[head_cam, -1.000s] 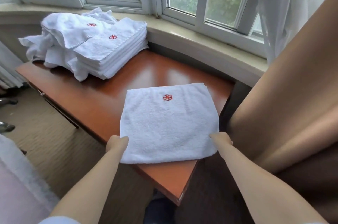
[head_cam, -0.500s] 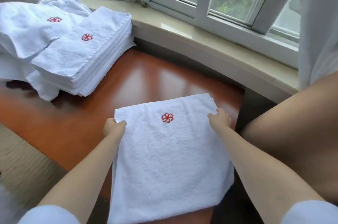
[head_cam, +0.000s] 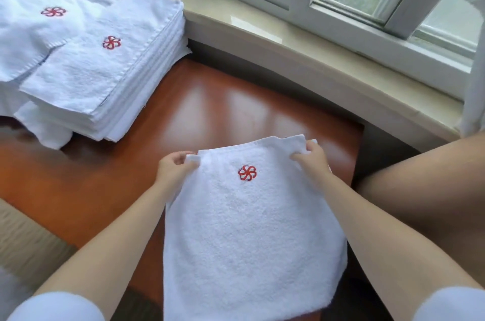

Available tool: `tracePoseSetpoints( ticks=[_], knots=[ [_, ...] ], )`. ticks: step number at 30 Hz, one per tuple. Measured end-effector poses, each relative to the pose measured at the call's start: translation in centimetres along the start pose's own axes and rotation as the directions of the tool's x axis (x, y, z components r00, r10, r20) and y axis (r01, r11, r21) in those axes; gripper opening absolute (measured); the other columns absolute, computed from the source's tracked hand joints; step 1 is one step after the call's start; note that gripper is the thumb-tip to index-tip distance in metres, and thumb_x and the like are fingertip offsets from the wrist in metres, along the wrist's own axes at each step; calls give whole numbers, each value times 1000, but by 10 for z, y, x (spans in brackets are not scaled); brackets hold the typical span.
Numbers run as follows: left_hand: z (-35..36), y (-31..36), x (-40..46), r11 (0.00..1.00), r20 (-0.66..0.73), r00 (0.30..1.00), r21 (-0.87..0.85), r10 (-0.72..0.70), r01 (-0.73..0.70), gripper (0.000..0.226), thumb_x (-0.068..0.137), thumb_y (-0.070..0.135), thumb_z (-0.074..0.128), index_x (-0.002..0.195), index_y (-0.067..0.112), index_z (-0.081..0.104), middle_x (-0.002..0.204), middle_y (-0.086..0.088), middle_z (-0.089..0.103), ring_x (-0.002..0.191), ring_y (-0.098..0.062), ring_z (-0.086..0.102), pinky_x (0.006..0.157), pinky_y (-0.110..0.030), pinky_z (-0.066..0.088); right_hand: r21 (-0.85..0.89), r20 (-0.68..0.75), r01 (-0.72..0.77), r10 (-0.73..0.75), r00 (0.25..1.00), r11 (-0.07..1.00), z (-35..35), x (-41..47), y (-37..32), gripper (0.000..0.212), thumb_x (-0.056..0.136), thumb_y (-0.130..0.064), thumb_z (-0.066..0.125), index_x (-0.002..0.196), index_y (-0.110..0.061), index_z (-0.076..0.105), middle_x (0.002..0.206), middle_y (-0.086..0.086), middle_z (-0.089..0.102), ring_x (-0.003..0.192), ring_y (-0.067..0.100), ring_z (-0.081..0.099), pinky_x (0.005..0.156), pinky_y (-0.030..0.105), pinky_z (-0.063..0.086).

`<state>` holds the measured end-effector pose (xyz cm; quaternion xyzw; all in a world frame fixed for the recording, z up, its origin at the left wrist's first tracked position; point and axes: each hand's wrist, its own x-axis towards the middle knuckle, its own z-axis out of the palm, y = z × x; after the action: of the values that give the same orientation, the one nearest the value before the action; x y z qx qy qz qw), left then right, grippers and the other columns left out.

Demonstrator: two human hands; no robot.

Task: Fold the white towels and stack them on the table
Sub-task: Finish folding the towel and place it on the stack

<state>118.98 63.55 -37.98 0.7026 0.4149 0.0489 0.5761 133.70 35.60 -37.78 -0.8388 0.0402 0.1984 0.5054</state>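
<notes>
A folded white towel (head_cam: 246, 236) with a red flower emblem lies in front of me on the reddish wooden table (head_cam: 223, 108). Its near part hangs past the table's front edge. My left hand (head_cam: 174, 167) pinches the towel's far left corner. My right hand (head_cam: 311, 155) pinches the far right corner, and that far edge is lifted slightly off the table. At the far left stands a stack of folded white towels (head_cam: 105, 66), and beside it a heap of loose white towels (head_cam: 34, 24) with the same emblem.
A beige stone window sill (head_cam: 301, 53) runs behind the table under white window frames. A tan curtain (head_cam: 425, 189) hangs close on the right. Carpet shows at the lower left below the table edge.
My hands went from the towel's near corners to its far corners and now pinch them. The far edge has lifted and drawn in. The view has moved closer to the table.
</notes>
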Motion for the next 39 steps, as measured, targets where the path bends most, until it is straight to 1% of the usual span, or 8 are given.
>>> tracePoseSetpoints(
  ticks=[5,8,10,16,23,26,34,39],
  knots=[
    [-13,10,-9,987,69,997,158,-23,12,11,90,9,58,93,6,68,87,-5,64,80,-19,57,65,-26,44,158,216,-274,237,947,949,-5,-13,-11,23,87,-37,68,106,-26,62,87,-2,70,78,12,67,70,23,52],
    [-33,23,-12,957,336,919,-130,-205,261,19,95,9,53,108,7,66,96,-8,67,82,-19,63,67,-27,49,-56,499,-592,536,681,804,-36,-16,-9,56,62,-48,86,106,-17,73,105,10,73,96,24,70,91,35,52],
    [-44,19,-18,939,477,822,22,-312,343,19,94,14,58,109,8,67,97,-9,70,84,-20,67,68,-30,51,-102,537,-649,591,602,754,-50,-21,-3,64,51,-43,93,105,-13,76,109,13,72,101,30,69,92,39,52],
    [-35,-15,-8,988,-29,990,73,-138,139,13,93,9,56,100,2,64,90,-10,65,84,-25,60,70,-31,47,172,-18,-294,301,953,940,-34,-3,9,15,89,-23,68,98,-10,66,82,1,66,68,13,61,56,22,45],
    [-27,-22,17,931,-215,964,294,-154,214,28,79,23,63,69,-2,57,87,-29,55,77,-41,58,64,-41,49,20,-288,-186,184,940,982,-13,34,16,20,90,-27,53,91,-15,68,93,5,62,96,25,54,84,34,49],
    [-26,-14,24,946,-142,959,184,-244,268,28,66,23,64,52,14,42,59,-4,42,56,-23,39,53,-28,30,-88,-269,-301,269,925,949,-11,42,13,27,92,-28,51,104,-15,70,113,10,60,105,29,52,90,32,47],
    [-31,-5,19,930,-89,927,10,-364,366,44,89,32,59,122,4,56,112,-10,62,99,-26,60,77,-29,41,-14,-39,-422,421,906,907,-29,26,-11,26,90,-30,59,104,-8,60,84,1,58,85,24,58,83,31,47],
    [-28,11,-15,959,-112,959,-139,-262,246,42,98,30,51,128,1,55,113,-11,61,102,-29,58,83,-32,41,145,-196,-163,189,962,976,-35,-3,-18,21,92,-30,54,81,-12,56,65,2,39,63,22,37,63,30,29]
  ],
)
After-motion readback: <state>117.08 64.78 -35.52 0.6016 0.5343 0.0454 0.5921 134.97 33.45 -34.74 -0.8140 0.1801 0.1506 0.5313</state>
